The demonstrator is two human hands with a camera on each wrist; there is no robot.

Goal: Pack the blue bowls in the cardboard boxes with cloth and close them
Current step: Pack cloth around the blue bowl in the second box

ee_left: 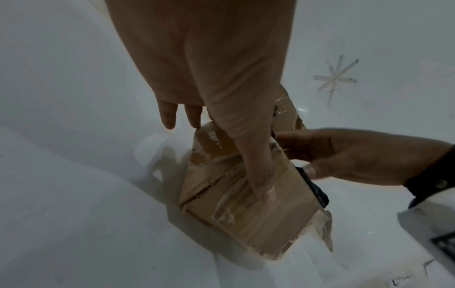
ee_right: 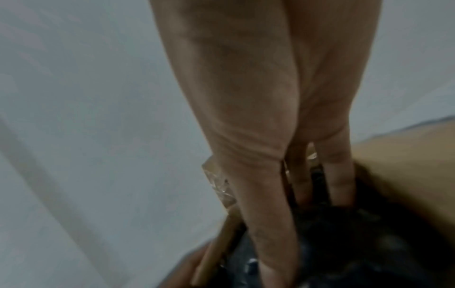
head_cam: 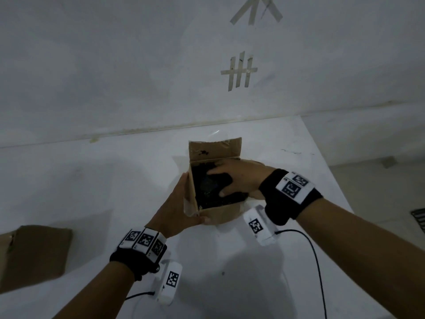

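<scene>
An open cardboard box (head_cam: 218,214) stands on the white table (head_cam: 92,192), its back flap upright. Dark cloth (head_cam: 216,196) fills its inside; a dim rounded shape shows in the cloth, and I cannot tell if it is a bowl. My left hand (head_cam: 182,202) grips the box's near left corner, with the thumb on the front wall and the fingers along the left wall. In the left wrist view the thumb (ee_left: 261,175) lies flat on the taped box (ee_left: 258,218). My right hand (head_cam: 230,179) reaches into the box, fingers (ee_right: 339,175) straight and pressing the cloth (ee_right: 344,243).
A second cardboard box (head_cam: 34,254) lies at the table's left front. The table's right edge (head_cam: 333,180) is close to the open box, and a white wall with tape marks (head_cam: 239,71) is just behind. Wrist-camera cables (head_cam: 315,261) trail over the table's front.
</scene>
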